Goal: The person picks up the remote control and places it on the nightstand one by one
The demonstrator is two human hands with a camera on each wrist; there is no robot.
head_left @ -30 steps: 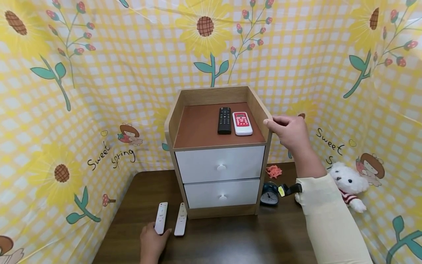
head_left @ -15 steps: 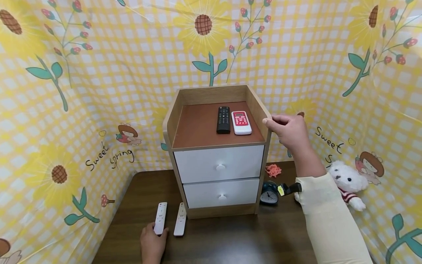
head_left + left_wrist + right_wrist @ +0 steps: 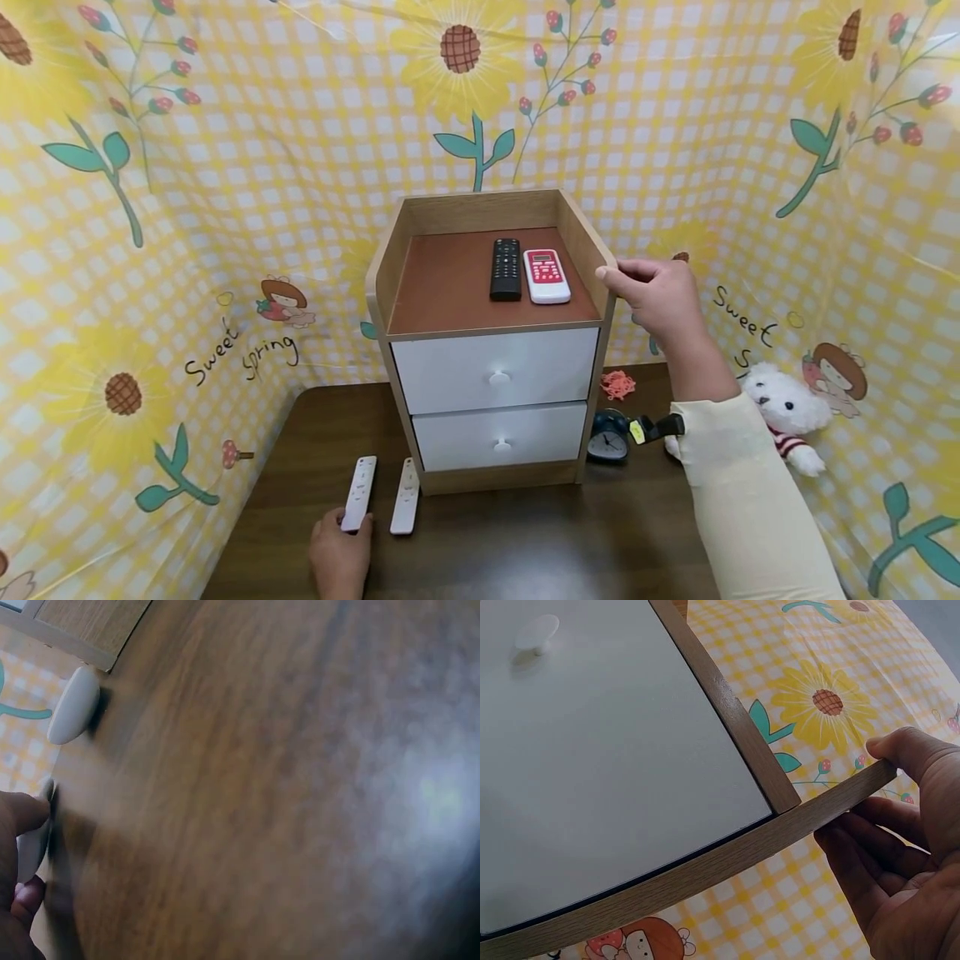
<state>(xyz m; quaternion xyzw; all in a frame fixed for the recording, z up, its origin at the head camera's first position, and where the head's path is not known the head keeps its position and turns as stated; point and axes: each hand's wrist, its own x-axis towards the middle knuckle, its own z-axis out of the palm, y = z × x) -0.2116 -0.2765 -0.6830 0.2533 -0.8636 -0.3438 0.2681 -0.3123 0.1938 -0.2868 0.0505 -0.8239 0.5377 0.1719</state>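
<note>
Left hand [image 3: 341, 550]: fingers grasping white Wii-style remote [image 3: 360, 490]; right hand [image 3: 662, 302]: fingers pinching right side panel [image 3: 587, 243] of two-drawer cabinet [image 3: 465, 375]

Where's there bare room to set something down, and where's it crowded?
Bare: the cabinet top, between its left wall and the black remote; the table before the cabinet, right of the loose white remote. Crowded: the top's right side, with the red-and-white remote; right of the cabinet, by the alarm clock; and around the left hand, gripping another white remote.
</note>
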